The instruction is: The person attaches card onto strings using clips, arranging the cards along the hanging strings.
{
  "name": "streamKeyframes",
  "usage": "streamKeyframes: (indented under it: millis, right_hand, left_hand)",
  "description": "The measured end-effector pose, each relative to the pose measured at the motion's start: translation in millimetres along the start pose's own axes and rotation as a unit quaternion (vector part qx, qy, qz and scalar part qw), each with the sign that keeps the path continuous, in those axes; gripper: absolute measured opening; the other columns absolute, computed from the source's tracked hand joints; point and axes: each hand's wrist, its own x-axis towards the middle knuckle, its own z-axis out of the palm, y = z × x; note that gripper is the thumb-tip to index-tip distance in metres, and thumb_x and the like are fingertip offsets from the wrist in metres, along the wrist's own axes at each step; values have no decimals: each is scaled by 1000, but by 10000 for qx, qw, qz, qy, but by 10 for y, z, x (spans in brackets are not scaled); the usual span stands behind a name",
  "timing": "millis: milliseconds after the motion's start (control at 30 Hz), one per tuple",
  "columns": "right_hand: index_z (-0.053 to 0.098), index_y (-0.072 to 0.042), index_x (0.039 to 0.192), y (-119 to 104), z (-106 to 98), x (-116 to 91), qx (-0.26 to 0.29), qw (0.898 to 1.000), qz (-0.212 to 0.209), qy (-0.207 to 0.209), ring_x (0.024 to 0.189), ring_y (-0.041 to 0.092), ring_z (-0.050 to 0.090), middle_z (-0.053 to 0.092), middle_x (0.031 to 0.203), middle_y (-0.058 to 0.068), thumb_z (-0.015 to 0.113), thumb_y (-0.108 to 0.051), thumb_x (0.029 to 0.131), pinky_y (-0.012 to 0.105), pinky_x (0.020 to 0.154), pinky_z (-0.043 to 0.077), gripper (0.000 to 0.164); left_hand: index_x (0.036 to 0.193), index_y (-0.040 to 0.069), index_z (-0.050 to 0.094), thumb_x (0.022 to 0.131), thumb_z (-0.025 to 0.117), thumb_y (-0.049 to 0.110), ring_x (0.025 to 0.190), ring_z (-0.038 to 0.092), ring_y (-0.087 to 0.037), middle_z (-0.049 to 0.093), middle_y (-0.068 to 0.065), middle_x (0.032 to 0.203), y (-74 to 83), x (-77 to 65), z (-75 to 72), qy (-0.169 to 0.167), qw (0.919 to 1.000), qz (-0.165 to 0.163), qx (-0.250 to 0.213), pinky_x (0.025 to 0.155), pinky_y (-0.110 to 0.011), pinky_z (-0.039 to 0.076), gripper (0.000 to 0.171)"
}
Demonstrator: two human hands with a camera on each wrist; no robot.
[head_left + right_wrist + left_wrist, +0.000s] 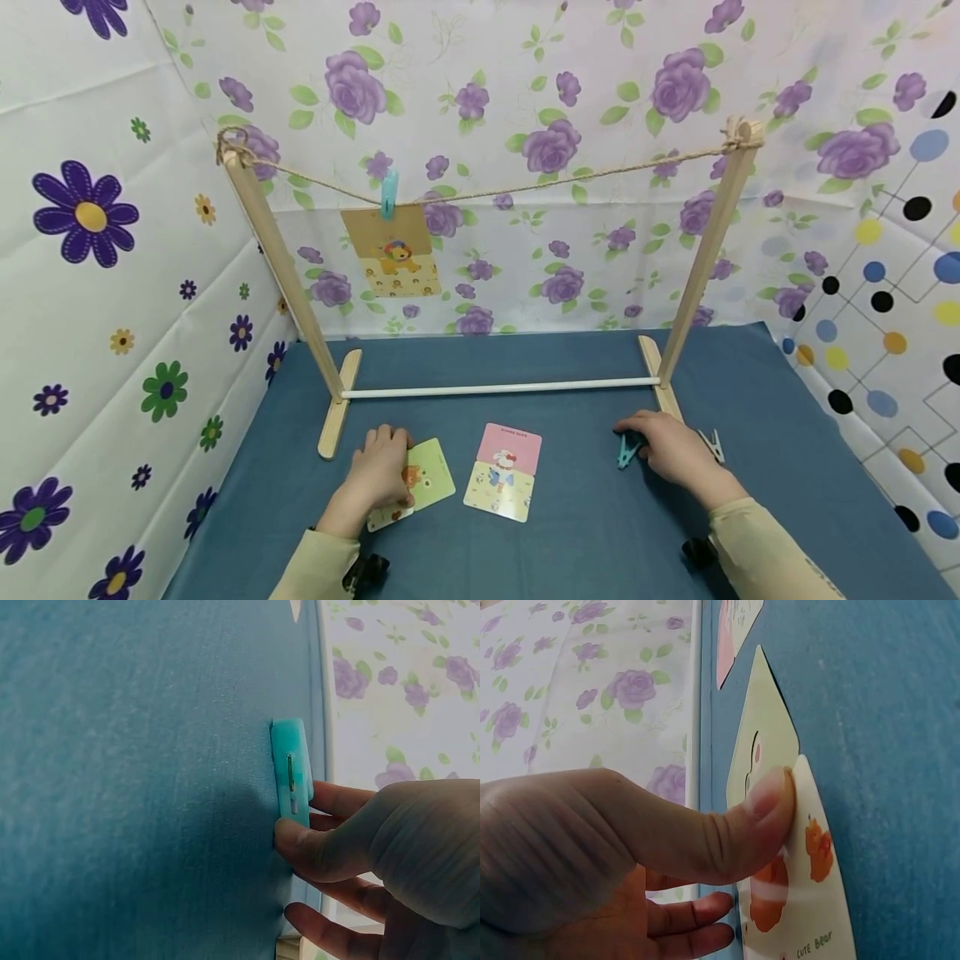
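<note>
My left hand (377,471) pinches a picture card at the left of the table, the thumb on its near edge. Past the fingers shows its green part (435,479) with an orange bear; the fingers hide much of the rest. In the left wrist view, orange bears and the words CUTE BEAR mark the cream surface (806,900) beside the thumb, with a pale green part beyond. On the right, my right hand (678,454) pinches a teal clothespin (289,765) between thumb and fingers, low at the table. A pink and yellow rabbit card (502,472) lies between the hands.
A wooden stand (705,258) carries a sagging rope (585,177) across the back. A blue clothespin (388,196) holds a lion card (393,271) on it. A white rod (495,388) joins the feet. A pale clothespin (712,446) lies beyond my right wrist.
</note>
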Motion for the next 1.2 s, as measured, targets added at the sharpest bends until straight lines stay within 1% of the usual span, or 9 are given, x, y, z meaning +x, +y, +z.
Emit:
streamKeyframes:
  millis: [233, 433, 667, 833, 1033, 1200]
  right_hand:
    - [78, -12, 122, -20, 5, 5, -3, 10000, 55, 57, 106, 32, 70, 74, 118, 9, 76, 17, 84, 55, 87, 58, 48]
    - [79, -12, 123, -16, 12, -8, 96, 9998, 159, 93, 108, 34, 70, 74, 119, 9, 77, 16, 85, 56, 88, 58, 47]
    - [79, -13, 122, -21, 18, -10, 229, 9993, 276, 105, 112, 37, 70, 74, 122, 11, 75, 16, 86, 57, 88, 58, 47]
    - [80, -13, 122, -47, 15, -15, 283, 9988, 383, 139, 114, 38, 69, 74, 124, 13, 74, 17, 86, 59, 89, 57, 47]
    - [80, -13, 122, -68, 12, -23, 337, 9984, 412, 198, 115, 40, 69, 74, 125, 14, 73, 17, 86, 59, 88, 57, 47]
    - [80, -13, 122, -72, 10, -19, 372, 9980, 474, 181, 116, 41, 68, 74, 126, 14, 74, 16, 85, 60, 89, 57, 48]
  left_hand:
    - [125, 2, 64, 56, 108, 9, 110, 46, -38, 54, -18, 121, -17, -13, 11, 5, 10000, -55, -75, 84, -63, 45, 82]
    - [124, 4, 63, 57, 109, 10, 112, 45, -40, 53, -17, 121, -29, -4, -1, -13, 9999, 25, -121, 82, -65, 44, 81]
    - [125, 2, 62, 58, 107, 6, 108, 43, -37, 52, -17, 120, -51, -6, 3, -41, 9994, 123, -307, 79, -54, 51, 80]
    - [125, 2, 62, 59, 108, 9, 103, 45, -35, 53, -16, 117, -69, 1, 29, -35, 9996, 116, -235, 84, -56, 50, 80]
    - [124, 2, 61, 58, 108, 9, 102, 47, -35, 55, -15, 113, -64, 10, 39, -50, 9998, -29, -192, 90, -60, 46, 81]
    - [125, 1, 61, 57, 108, 7, 103, 46, -35, 55, -16, 114, -39, 9, 37, -37, 9996, -145, -244, 90, -60, 43, 82]
